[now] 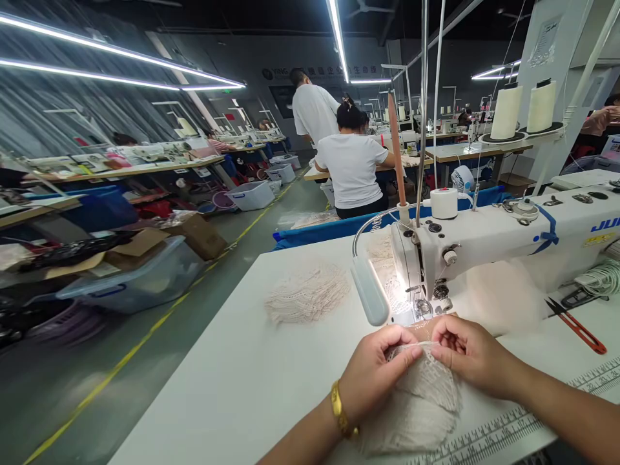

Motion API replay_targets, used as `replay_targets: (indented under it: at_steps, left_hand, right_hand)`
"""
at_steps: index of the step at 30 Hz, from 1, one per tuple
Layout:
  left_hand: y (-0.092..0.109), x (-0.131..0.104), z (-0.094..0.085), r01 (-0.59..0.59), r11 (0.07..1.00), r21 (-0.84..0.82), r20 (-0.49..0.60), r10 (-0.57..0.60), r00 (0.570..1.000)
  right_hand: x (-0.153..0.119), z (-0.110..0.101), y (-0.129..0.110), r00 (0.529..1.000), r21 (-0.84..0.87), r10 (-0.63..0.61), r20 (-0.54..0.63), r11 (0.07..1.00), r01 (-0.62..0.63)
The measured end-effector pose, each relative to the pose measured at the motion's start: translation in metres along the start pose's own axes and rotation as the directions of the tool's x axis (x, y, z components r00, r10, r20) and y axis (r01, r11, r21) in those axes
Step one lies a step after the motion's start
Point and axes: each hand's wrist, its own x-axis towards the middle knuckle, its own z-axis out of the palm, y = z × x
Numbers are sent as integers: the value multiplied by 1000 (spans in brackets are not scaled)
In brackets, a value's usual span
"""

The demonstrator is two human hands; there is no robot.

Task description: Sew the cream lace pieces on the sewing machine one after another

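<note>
Near the front edge of the worktop [232, 387], just before the sewing machine [484, 239], your left hand [372, 374] and right hand [467, 352] pinch the far edge of a cream lace piece [421, 400]. Fingers of both hands closed on it, thumbs on top, a thin strip stretched taut between them. Step in hand, by the look: lining up the edge just short of the presser foot [423, 309]. Next move calls for a flat, straight feed under the foot. More lace pieces [307, 294] lie left of the machine; red-handled snips [576, 323] to the right. Blue lettering on the machine body reads "JU", the rest cut off. Printed ruler along the near edge.
</note>
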Motion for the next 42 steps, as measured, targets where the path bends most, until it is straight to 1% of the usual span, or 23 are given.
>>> replay_targets:
  at_steps: [12,14,16,18,19,21,23,25,26,28,30,32,34,37,39,42]
  left_hand:
    - [0,0,0,-4,1000,-23,10,4,1000]
    - [2,0,1,-9,999,-32,10,10,1000]
    - [9,-3,0,-17,999,-43,8,18,1000]
    - [21,-11,-7,-21,998,-53,32,23,999]
    - [28,-16,-12,-17,998,-56,59,20,998]
    - [45,-27,-27,0,999,-43,138,6,990]
    - [58,-32,-43,1,1000,17,206,-4,979]
    - [61,-27,-53,-35,991,127,229,5,973]
    - [58,-20,-54,-59,980,192,224,15,974]
    - [45,0,-48,-80,943,322,198,16,980]
    - [26,24,-34,-34,899,437,175,-48,983]
    - [8,46,-19,15,869,495,190,-126,974]
    - [-4,61,-8,30,861,508,209,-157,965]
    - [-11,70,-5,27,857,514,219,-162,962]
    - [-12,71,-7,28,853,522,220,-166,961]
    - [-16,72,-10,29,856,516,206,-156,966]
  right_hand:
    - [1,0,6,1000,39,4,-5,999,-4]
    - [1,1,6,1000,39,-10,-5,999,10]
    - [-1,2,2,999,27,-28,-17,999,28]
    - [-8,4,-9,999,9,-42,-30,999,42]
    - [-14,6,-16,998,5,-49,-27,999,49]
    - [-27,10,-32,998,14,-59,13,998,59]
    - [-37,17,-45,995,28,-67,68,997,66]
    - [-38,24,-50,995,-2,-65,77,998,65]
    - [-35,28,-47,997,-47,-62,56,997,64]
    - [-25,34,-35,997,-212,-77,-16,975,72]
    - [-12,37,-19,988,-408,-137,-72,908,96]
    - [-3,33,-5,980,-507,-179,-82,855,114]
    - [1,25,2,980,-532,-186,-70,838,122]
    - [3,9,3,979,-570,-205,-20,807,157]
    - [4,-1,3,967,-597,-250,44,770,226]
    - [6,-5,6,919,-626,-356,167,682,378]
